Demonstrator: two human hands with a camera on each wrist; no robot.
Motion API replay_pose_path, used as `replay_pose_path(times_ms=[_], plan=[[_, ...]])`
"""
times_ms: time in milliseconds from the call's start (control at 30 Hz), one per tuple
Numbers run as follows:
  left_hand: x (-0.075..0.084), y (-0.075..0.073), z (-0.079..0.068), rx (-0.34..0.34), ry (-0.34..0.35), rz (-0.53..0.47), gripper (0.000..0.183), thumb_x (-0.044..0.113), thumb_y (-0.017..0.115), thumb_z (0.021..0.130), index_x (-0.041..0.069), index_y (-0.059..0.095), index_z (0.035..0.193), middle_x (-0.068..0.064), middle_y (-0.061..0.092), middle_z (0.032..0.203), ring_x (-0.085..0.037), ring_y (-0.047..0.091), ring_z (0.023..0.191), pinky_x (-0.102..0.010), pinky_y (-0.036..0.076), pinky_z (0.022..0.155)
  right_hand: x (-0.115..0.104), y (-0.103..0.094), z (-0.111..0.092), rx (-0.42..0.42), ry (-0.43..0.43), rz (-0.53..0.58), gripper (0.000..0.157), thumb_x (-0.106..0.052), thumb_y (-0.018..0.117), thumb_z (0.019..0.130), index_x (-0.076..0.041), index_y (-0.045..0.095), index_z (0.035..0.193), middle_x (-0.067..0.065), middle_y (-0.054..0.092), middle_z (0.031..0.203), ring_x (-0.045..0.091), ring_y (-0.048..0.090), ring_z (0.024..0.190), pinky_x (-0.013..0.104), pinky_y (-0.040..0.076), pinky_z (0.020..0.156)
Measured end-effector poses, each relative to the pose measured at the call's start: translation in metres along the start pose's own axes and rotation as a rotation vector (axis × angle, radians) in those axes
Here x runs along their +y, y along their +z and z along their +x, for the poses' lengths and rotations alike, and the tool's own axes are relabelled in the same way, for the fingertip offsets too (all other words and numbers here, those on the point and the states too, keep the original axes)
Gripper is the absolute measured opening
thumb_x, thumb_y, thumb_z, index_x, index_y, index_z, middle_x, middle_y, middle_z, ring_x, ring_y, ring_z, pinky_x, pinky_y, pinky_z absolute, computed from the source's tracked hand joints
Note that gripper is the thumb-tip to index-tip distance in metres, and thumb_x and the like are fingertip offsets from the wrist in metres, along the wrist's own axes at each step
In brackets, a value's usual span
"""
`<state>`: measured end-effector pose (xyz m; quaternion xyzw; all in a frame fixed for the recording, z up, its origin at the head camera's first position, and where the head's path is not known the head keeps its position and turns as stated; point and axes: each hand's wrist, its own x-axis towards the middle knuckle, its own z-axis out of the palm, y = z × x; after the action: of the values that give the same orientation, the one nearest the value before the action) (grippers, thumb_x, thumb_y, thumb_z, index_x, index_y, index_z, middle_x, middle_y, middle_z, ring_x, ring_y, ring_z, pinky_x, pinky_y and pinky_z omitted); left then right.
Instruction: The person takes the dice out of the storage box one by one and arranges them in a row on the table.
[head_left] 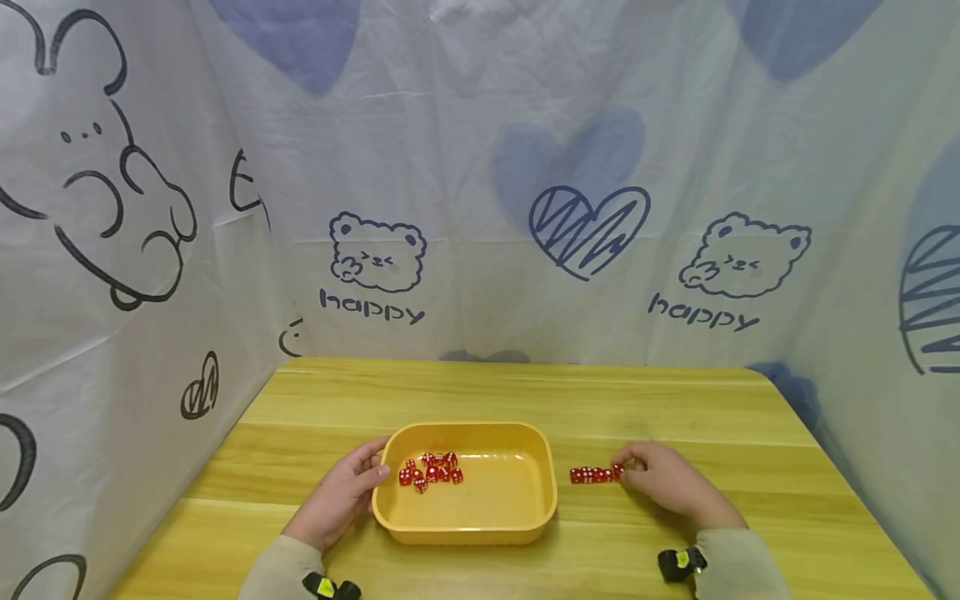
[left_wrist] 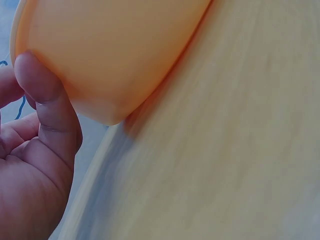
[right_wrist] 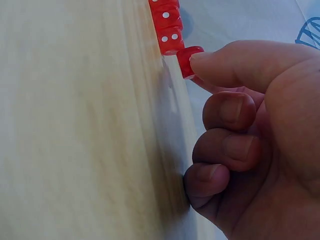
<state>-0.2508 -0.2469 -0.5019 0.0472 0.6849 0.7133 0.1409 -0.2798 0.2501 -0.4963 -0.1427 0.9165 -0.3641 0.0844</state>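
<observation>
Dice, small and red with white dots, lie loosely clustered (head_left: 432,472) in the left half of a yellow tub (head_left: 465,536) on a wood-grain table (head_left: 675,400), while more stand in a straight row (head_left: 592,475) on the tabletop just to the tub's right. The person's right hand (head_left: 667,483) pinches a single die (right_wrist: 185,62) between thumb and forefinger at the row's right-hand end, its other three fingers curled toward the palm. Seen from the right wrist, that die sits slightly out of line with its neighbors; whether it touches the last one is hard to tell. The nearest die in the row shows two dots toward the camera, the next shows one. At the opposite side, the left hand (head_left: 341,496) grips the tub's left end near the rim, fingers and thumb bent against it. Pale sleeves (head_left: 738,562) cover both forearms. Behind the table hangs a white cloth (head_left: 465,167) printed with hearts, bear faces and the word "happy."
</observation>
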Motion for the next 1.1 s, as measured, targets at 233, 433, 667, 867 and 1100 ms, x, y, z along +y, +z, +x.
replay_pose_path(times_ms=[233,433,667,867,1100], plan=[[-0.0005,0.0003,0.0002,0.004,0.000,0.005,0.059,0.013,0.055,0.105,0.003,0.030,0.157,-0.017,0.045,0.115,-0.022,0.057,0.090,-0.025,0.054,0.064,0.0025,0.0018,0.0006,-0.018,0.016,-0.005,0.017,-0.014,0.069,0.093,-0.015,0.072,0.110,0.002,0.055,0.079,0.020,0.050,0.071,0.036,0.043,0.063],[-0.0002,0.0012,-0.0003,0.000,0.004,0.011,0.061,0.013,0.056,0.104,0.002,0.028,0.158,-0.018,0.045,0.115,-0.022,0.057,0.090,-0.026,0.054,0.064,0.0016,0.0025,-0.0005,-0.018,-0.001,-0.012,0.017,-0.013,0.069,0.093,-0.015,0.072,0.109,0.002,0.055,0.080,0.020,0.049,0.072,0.037,0.042,0.065],[0.0001,0.0017,-0.0011,0.005,0.002,0.009,0.061,0.013,0.056,0.104,0.002,0.028,0.158,-0.018,0.045,0.115,-0.023,0.058,0.090,-0.026,0.054,0.064,-0.0005,0.0033,-0.0013,-0.019,0.019,-0.028,0.016,-0.014,0.068,0.095,-0.016,0.072,0.111,0.001,0.055,0.080,0.020,0.048,0.072,0.037,0.041,0.064],[0.0004,0.0019,-0.0012,0.006,-0.003,0.004,0.061,0.012,0.055,0.104,0.003,0.028,0.158,-0.018,0.044,0.115,-0.023,0.057,0.090,-0.026,0.053,0.065,-0.0006,0.0038,-0.0010,-0.018,0.025,-0.030,0.017,-0.014,0.069,0.095,-0.016,0.072,0.111,0.001,0.055,0.080,0.020,0.048,0.072,0.037,0.041,0.064],[0.0016,0.0020,-0.0013,-0.002,0.002,0.002,0.061,0.011,0.055,0.104,0.002,0.028,0.158,-0.019,0.045,0.114,-0.023,0.057,0.088,-0.025,0.053,0.064,-0.0010,0.0045,-0.0008,-0.011,0.038,-0.029,0.021,-0.015,0.069,0.094,-0.016,0.072,0.115,0.002,0.055,0.080,0.020,0.048,0.072,0.036,0.041,0.063]])
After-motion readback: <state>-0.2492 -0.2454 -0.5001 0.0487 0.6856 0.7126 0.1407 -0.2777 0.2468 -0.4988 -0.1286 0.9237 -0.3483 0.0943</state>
